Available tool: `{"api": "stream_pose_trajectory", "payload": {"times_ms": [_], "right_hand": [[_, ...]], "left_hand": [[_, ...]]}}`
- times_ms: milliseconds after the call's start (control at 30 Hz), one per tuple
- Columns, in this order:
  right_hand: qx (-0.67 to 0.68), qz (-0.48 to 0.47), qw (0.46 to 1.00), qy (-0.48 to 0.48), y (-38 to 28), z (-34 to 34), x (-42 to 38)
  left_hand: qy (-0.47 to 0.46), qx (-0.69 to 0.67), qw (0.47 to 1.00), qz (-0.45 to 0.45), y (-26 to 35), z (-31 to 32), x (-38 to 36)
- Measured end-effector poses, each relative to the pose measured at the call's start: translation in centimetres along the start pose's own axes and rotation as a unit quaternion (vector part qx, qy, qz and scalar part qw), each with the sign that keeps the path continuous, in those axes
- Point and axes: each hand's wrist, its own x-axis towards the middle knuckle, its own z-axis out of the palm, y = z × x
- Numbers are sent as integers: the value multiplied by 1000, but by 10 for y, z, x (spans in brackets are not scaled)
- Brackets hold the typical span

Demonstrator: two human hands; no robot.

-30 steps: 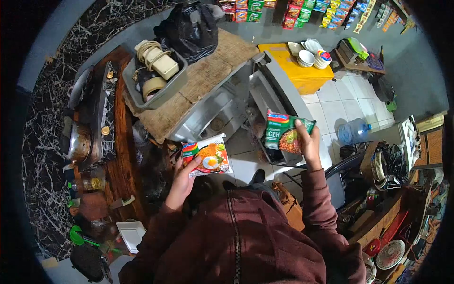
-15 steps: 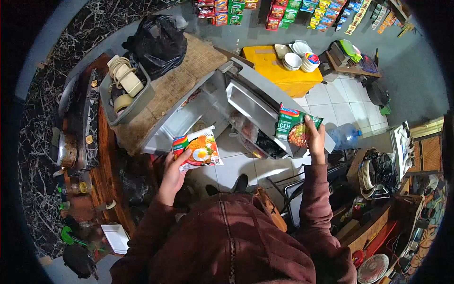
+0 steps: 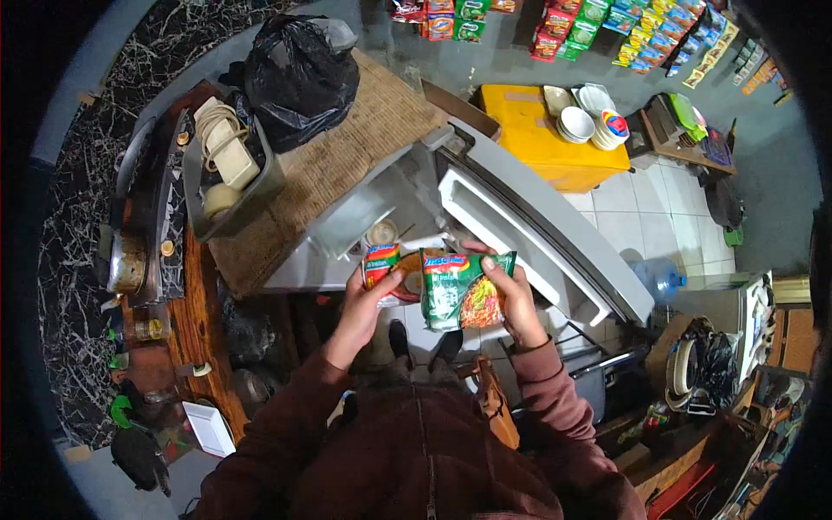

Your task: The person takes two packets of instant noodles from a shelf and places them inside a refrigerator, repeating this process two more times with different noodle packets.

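Observation:
My left hand (image 3: 366, 310) is closed on a red-and-white instant noodle packet (image 3: 379, 263), whose right part lies behind the other packet. My right hand (image 3: 513, 302) grips a green instant noodle packet (image 3: 444, 303) by its right edge, with noodles pictured on the front. Both packets are held side by side and overlap, in front of the open fridge. The fridge door (image 3: 555, 230) stands swung out to the right, its white door shelf showing. A round, clear container is inside the fridge behind the packets.
A worn mat (image 3: 373, 113) covers the fridge top, bearing a black plastic bag (image 3: 299, 82) and a grey bin (image 3: 230, 186) with a corded white device. Beyond the door is a yellow box (image 3: 537, 160) with white bowls (image 3: 575, 125). Sachets (image 3: 581, 22) hang on the wall.
Both hands have come together from apart, the right hand moving left and down. The green packet now overlaps the red-and-white one. The view has shifted, so the surroundings sit further right.

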Motion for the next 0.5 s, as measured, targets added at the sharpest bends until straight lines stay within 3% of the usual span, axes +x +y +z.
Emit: {"api": "stream_pose_trajectory", "payload": {"times_ms": [133,200,267,333,400,433,500], "right_hand": [[-4,15,999,28,40,-10,40],[-36,108,993,38,60,-15,59],[-35,152,988,-20,74,-15,81],[5,134,991,-20,102,-13,102],[-38,109,992,-57,136,-21,128],[-54,89,994,-45,148,-20,139],[-45,61,995,-57,174,-23,161]], "left_hand": [[14,-34,999,-23,-18,-25,32],[12,-43,998,-34,-35,-43,52],[20,-24,999,-30,-55,-52,77],[10,-14,999,-37,-66,-61,97],[12,-50,998,-27,-76,-79,115],[24,-87,993,-69,-93,-102,127],[55,-72,996,-24,-121,-125,129]]}}
